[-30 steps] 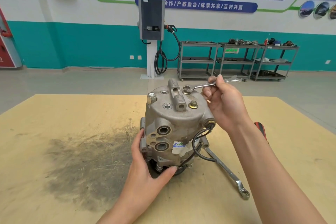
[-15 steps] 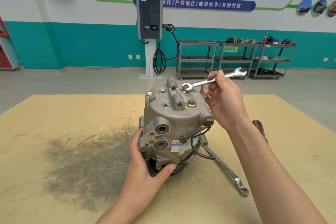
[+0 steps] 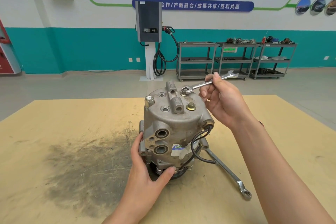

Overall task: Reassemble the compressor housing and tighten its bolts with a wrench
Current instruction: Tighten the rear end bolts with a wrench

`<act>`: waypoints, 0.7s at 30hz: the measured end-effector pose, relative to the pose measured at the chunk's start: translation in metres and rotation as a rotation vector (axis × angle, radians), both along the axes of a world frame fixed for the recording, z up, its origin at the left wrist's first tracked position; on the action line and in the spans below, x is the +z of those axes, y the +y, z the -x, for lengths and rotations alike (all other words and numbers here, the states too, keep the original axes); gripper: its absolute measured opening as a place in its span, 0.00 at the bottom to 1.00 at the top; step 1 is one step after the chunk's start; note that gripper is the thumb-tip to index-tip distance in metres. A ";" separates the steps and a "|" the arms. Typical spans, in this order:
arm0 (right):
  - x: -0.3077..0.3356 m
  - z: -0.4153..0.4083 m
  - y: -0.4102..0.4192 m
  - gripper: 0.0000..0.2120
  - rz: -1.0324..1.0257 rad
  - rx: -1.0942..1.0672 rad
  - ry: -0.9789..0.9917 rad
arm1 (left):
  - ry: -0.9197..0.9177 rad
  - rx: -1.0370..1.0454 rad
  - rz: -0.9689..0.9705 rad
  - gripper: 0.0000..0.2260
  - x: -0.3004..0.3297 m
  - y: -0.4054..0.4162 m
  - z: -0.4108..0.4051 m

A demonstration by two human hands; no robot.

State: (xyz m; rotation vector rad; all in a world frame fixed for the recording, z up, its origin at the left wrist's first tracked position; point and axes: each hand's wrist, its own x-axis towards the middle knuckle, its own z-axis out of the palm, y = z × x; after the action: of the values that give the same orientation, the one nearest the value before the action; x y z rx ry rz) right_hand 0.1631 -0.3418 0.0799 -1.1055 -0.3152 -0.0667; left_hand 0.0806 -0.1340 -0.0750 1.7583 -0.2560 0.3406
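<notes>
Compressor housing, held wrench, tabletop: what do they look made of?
Compressor housing: likely cast aluminium, going by its dull grey, stained, rounded surface.
Held wrench: probably chromed steel, being bright and mirror-like with stamped marks.
Tabletop: looks like bare fibreboard or plywood, matte tan and scuffed dark.

Teal-banded white wall (image 3: 81,49), grey floor (image 3: 72,85), metal shelving carts (image 3: 234,60).

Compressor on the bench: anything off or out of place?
Two things. The top of the compressor shows two empty bolt holes while three bolts are in. A dark scuffed stain covers the board left of it. A spare wrench lies partly under the compressor's base, its black cable looped over it.
</notes>
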 end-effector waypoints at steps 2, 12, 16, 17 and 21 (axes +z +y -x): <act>0.004 -0.005 -0.002 0.15 0.016 -0.003 0.010 | -0.003 0.007 0.006 0.44 0.000 -0.001 -0.001; 0.008 -0.020 0.002 0.14 0.057 0.088 0.072 | 0.012 0.008 0.038 0.45 -0.001 -0.002 -0.004; 0.002 -0.012 0.006 0.14 0.054 0.045 0.049 | -0.019 0.005 0.041 0.46 -0.001 -0.002 -0.004; 0.000 -0.011 0.009 0.14 0.035 0.017 0.031 | -0.025 0.001 0.042 0.47 -0.001 -0.002 -0.004; -0.005 -0.008 0.025 0.13 -0.064 -0.077 0.011 | -0.037 0.017 0.017 0.46 0.000 -0.003 -0.004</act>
State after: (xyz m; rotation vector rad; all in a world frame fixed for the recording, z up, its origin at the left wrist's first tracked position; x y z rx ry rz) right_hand 0.1707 -0.3168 0.0748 -1.0542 -0.2585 -0.1383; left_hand 0.0845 -0.1365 -0.0749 1.7392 -0.2638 0.3863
